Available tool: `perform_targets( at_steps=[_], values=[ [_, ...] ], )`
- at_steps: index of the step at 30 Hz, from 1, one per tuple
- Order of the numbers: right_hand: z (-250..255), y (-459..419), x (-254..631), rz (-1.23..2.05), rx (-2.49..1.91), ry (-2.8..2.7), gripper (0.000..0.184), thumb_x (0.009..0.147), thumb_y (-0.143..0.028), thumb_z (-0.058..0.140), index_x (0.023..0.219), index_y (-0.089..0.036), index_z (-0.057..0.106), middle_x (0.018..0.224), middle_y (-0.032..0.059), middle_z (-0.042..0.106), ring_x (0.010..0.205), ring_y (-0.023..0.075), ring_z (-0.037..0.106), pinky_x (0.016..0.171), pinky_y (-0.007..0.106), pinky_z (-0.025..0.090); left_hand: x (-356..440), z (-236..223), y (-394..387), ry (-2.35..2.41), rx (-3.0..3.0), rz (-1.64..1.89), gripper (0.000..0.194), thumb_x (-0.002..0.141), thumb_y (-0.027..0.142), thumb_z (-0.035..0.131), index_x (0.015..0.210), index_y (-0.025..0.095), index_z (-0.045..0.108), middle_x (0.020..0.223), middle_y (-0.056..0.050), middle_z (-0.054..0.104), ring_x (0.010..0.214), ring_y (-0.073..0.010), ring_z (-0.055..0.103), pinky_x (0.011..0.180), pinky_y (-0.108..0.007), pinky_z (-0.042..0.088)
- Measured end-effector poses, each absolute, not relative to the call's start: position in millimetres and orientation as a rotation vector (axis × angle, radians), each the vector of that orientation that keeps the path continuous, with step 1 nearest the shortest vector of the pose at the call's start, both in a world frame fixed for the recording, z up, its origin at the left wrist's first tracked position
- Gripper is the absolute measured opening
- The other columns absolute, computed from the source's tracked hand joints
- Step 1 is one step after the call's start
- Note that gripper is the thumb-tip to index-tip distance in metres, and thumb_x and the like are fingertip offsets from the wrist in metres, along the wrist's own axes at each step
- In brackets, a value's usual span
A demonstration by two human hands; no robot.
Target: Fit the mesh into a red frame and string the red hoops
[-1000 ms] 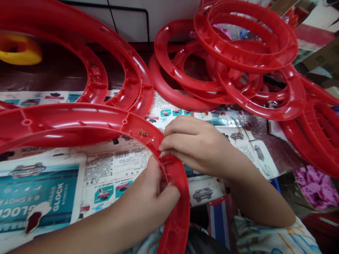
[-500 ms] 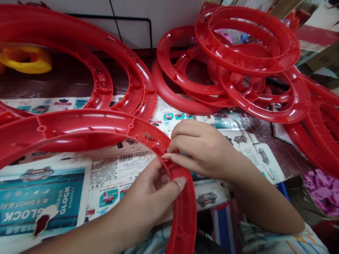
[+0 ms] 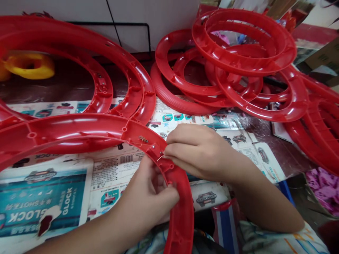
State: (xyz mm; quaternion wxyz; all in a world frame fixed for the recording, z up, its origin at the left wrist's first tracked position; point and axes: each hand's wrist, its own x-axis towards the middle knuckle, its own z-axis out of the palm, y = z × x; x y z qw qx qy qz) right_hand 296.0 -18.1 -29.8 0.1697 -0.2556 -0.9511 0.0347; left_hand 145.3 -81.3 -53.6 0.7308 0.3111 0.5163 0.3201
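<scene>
A large red plastic ring [image 3: 181, 197] with a hollow channel lies open side up in front of me. My left hand [image 3: 156, 192] is closed round its inner rim, thumb over the edge. My right hand [image 3: 194, 151] pinches a thin pale wire [image 3: 159, 158] above the channel; the fingertips partly hide its end. Beside the fingers, inside the channel, sit a small brass-coloured spring-like part [image 3: 143, 139] and a little metal pin [image 3: 153, 146].
More red rings [image 3: 148, 95] lie behind at the left, near a yellow ring-shaped part [image 3: 31, 67]. A pile of red rings [image 3: 243, 67] stands at the back right. Printed card sheets [image 3: 45, 201] cover the table. Pink pieces [image 3: 323, 190] fill a box at lower right.
The held ring has shifted slightly left and down in view. My left thumb has bent back toward the inner rim. The pale wire at my right fingertips now shows more clearly.
</scene>
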Motion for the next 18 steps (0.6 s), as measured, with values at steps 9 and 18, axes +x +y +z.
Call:
perform_targets(
  at_steps=[9,18],
  values=[
    [-16.2,-29.6,293.0,0.144,-0.631,-2.914,0.028,0.091,-0.012,0.045,0.069,-0.015,0.062,0.072,0.0009,0.053,0.067,0.0131,0.043,0.061,0.028,0.032,144.4,-56.3,-77.5,1.109,0.691,0.724,0.046,0.064,0.005,0.061,0.104,0.022,0.045,0.077,0.006,0.063,0.059,-0.0076,0.058,0.047,-0.014,0.040],
    [-35.4,-23.6,286.8,0.154,-0.775,-2.607,0.025,0.090,-0.010,0.041,0.077,-0.013,0.062,0.086,0.0051,0.061,0.077,0.0144,0.048,0.071,0.029,0.040,146.4,-58.5,-82.4,1.153,0.753,0.685,0.036,0.062,0.008,0.063,0.091,0.021,0.045,0.067,0.007,0.057,0.058,-0.0095,0.055,0.049,-0.017,0.041]
  ],
)
